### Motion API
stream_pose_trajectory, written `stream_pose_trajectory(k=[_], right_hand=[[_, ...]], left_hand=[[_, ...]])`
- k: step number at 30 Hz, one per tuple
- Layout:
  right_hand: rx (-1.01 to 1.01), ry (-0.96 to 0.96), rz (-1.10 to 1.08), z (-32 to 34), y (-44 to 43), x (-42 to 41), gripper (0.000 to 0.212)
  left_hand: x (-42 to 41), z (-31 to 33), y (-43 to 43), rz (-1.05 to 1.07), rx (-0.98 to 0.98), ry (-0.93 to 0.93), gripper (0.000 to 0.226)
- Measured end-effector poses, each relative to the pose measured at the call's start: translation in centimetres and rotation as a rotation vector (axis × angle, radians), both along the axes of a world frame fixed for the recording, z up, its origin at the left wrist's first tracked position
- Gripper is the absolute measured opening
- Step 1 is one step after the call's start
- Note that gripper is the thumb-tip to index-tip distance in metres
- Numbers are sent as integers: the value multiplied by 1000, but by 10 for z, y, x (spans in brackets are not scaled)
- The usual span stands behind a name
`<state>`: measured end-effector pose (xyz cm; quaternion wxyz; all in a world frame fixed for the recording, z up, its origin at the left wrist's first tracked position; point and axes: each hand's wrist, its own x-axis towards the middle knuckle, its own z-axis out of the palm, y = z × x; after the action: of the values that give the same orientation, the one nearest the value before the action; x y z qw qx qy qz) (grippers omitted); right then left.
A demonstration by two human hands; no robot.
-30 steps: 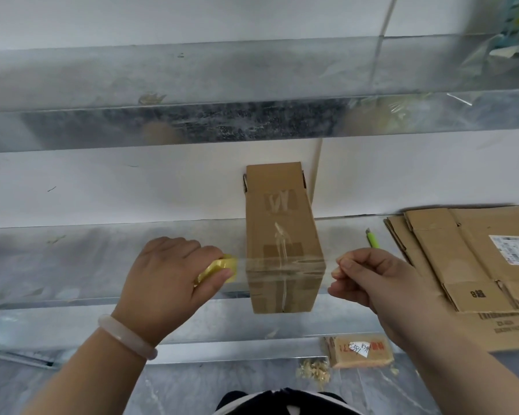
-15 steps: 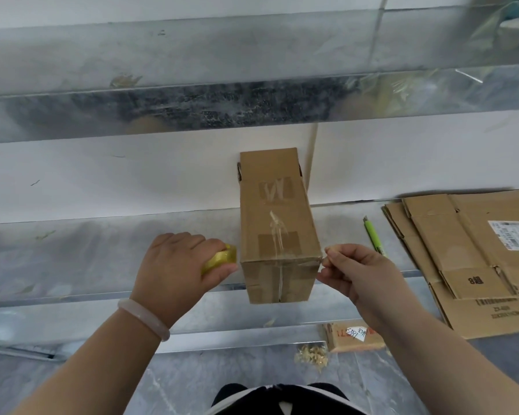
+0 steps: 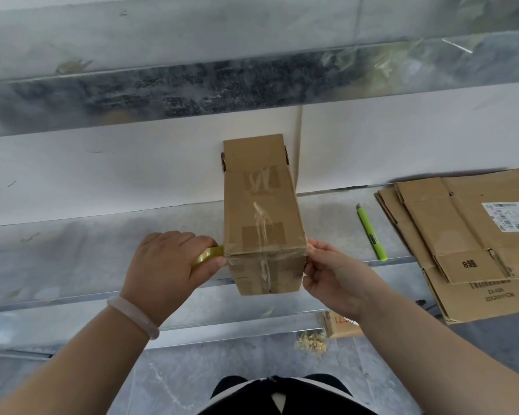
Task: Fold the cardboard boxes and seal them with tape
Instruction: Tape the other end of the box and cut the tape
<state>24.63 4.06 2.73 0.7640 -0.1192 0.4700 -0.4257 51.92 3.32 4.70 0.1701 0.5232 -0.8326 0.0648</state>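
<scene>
Metal bench (image 3: 102, 259) carries the cardboard box (image 3: 264, 235) at centre, left hand (image 3: 168, 265) closed on the tape roll (image 3: 209, 255), right hand (image 3: 336, 277) pinching tape against the box corner; sealing underway, next press the strip flat.

arms: bare, no sleeves | left wrist: pale bangle (image 3: 132, 317) | torso: dark garment (image 3: 282, 393)

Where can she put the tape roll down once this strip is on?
Left of the box, the metal shelf is bare beyond the left hand. Right is crowded: green cutter, then flat cardboard stack.
</scene>
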Motion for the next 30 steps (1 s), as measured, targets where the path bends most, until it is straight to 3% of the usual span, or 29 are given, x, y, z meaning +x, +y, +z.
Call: stream_pose_trajectory(k=[6, 9, 11, 13, 16, 19, 27, 30], right_hand=[[21, 4, -82, -9, 4, 7, 26], [-54, 189, -105, -14, 6, 7, 19], [-248, 531, -106, -11, 8, 4, 22], [-622, 895, -134, -2, 7, 2, 25], [-1243, 1216, 29, -2, -3, 2, 33], [-1551, 1412, 96, -21, -12, -1, 32], [-1674, 1708, 330, -11, -12, -16, 44], [-1638, 1768, 270, 13, -10, -1, 42]], left_hand=[[2, -2, -3, -1, 31, 18, 48], [3, -2, -3, 14, 37, 27, 49], [3, -3, -2, 24, 41, 41, 49], [2, -5, -2, 23, 48, 69, 49], [2, -6, -2, 18, 43, 100, 49], [2, -9, -2, 10, 41, 112, 48], [5, -10, -4, -5, 38, 138, 49], [6, -9, -5, -4, 25, 125, 47]])
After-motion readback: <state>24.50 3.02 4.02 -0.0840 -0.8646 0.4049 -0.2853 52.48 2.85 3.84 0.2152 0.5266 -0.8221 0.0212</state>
